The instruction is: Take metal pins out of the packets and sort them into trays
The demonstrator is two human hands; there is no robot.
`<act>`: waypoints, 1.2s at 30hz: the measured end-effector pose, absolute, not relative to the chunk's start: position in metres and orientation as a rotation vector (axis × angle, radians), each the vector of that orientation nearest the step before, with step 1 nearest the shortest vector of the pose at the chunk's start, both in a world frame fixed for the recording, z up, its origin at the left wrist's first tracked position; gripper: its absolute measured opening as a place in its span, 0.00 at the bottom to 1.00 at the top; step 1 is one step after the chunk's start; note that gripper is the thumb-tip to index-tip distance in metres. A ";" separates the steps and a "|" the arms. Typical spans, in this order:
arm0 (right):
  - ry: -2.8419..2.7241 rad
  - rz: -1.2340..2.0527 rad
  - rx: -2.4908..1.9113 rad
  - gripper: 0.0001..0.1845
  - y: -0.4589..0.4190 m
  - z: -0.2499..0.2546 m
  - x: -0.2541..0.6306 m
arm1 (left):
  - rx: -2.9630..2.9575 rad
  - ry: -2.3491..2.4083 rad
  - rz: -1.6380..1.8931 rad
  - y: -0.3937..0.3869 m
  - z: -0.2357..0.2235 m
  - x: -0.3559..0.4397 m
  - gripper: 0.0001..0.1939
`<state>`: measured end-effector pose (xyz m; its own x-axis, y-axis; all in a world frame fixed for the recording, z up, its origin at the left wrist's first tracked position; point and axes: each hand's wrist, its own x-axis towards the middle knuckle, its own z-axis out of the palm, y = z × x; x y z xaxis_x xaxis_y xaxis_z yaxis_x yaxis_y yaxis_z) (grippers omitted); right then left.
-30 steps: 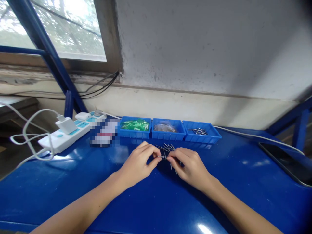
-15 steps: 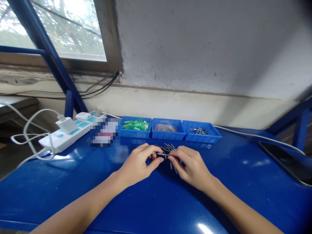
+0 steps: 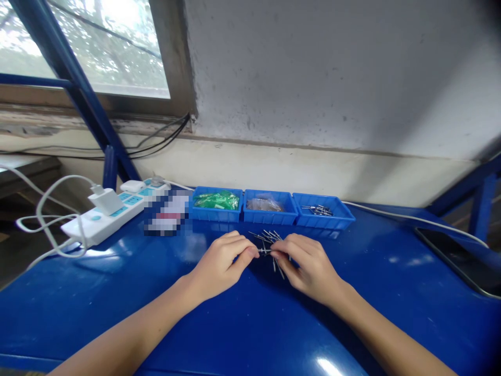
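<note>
A thin silvery blind rivet (image 3: pixel 263 251) lies level between my two hands. My left hand (image 3: pixel 226 262) pinches its left end between thumb and forefinger. The other end is in the fingertips of my right hand (image 3: pixel 307 262). Just behind and below my fingers, a loose pile of similar rivets (image 3: pixel 270 236) rests on the blue tabletop (image 3: pixel 250 324). Some of that pile is hidden by my right hand.
Three blue bins stand in a row at the back: one with green packets (image 3: pixel 218 200), one with a clear bag (image 3: pixel 264 203), one with rivets (image 3: pixel 319 210). A white power strip (image 3: pixel 113 214) lies left, a dark phone (image 3: pixel 457 261) right.
My left thumb and forefinger have closed on the left end of the rivet; they were apart around it before. My right hand has kept its place and its grip.
</note>
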<state>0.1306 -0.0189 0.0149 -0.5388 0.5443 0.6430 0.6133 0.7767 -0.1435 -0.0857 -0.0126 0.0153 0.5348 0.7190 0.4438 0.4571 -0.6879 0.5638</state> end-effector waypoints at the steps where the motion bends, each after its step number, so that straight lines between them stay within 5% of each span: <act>1: -2.253 -0.192 -0.872 0.06 -0.016 0.018 0.136 | 2.390 0.989 0.921 -0.012 0.015 -0.085 0.12; 6: -1.738 -0.530 -1.434 0.13 0.011 0.029 0.189 | 2.467 1.266 0.745 -0.006 0.007 -0.069 0.07; 11: -1.629 -0.341 -1.837 0.32 0.022 0.022 0.211 | 2.687 1.343 0.613 -0.003 -0.001 -0.050 0.07; 20: -2.227 0.156 -1.271 0.20 -0.008 0.006 0.136 | 2.528 1.390 0.785 0.000 -0.002 -0.069 0.06; 28: -2.257 0.113 -1.057 0.07 -0.014 0.006 0.130 | 2.423 1.209 0.840 -0.005 0.007 -0.073 0.10; 36: -2.198 0.170 -1.063 0.06 -0.018 0.011 0.128 | 2.329 1.163 0.938 -0.009 0.008 -0.073 0.05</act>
